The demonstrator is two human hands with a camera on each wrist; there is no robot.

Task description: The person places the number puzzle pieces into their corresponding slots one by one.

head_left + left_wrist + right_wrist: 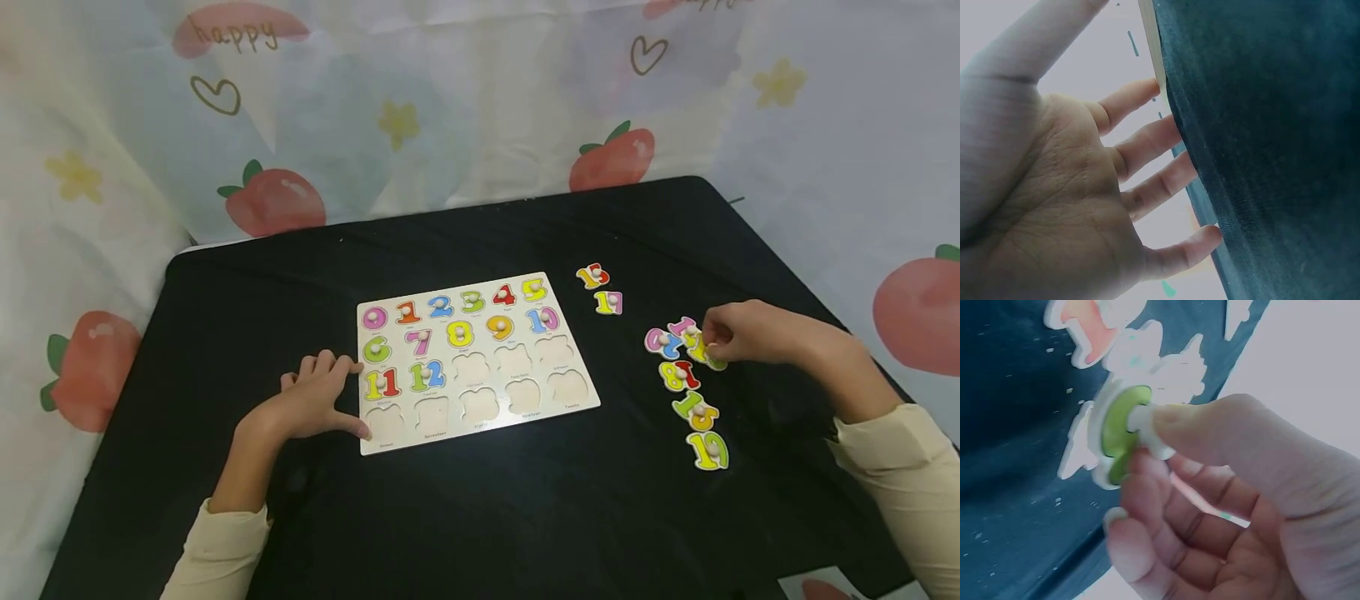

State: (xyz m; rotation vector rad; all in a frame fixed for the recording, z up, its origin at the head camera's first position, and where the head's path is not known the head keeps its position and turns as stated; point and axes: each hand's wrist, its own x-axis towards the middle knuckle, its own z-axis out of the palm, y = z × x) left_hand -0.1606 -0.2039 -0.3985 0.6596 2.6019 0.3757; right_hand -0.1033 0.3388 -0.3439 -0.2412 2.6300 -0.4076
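Black cloth (487,517) beneath both hands, matte, fine weave. Pale board (480,333) just right of the left fingertips: smooth, wood-like, eight shallow curvy recesses bare. Left hand (311,404) has fingers spread wide, forefinger and thumb at the board's left edge; light, steady pressure there ought to stop skidding. Right hand (742,332) well apart from the board, fingers narrowed in a pinch on a yellow-and-green number piece (1116,422), numeral too covered to read. Best raised straight and level; close neighbours could drag along. Just left of those fingertips, the 20 piece (662,342); from them toward the body, 18 (680,376), 16 (696,412), 19 (707,451); farther off, beyond and left, what look like 15 (592,276) and 17 (608,302). All flat, pale-rimmed, outlines following the digits. Smallest: pale rounded knob (1140,419) at the right thumb tip, likely the surest hold, slick if pinched off-centre
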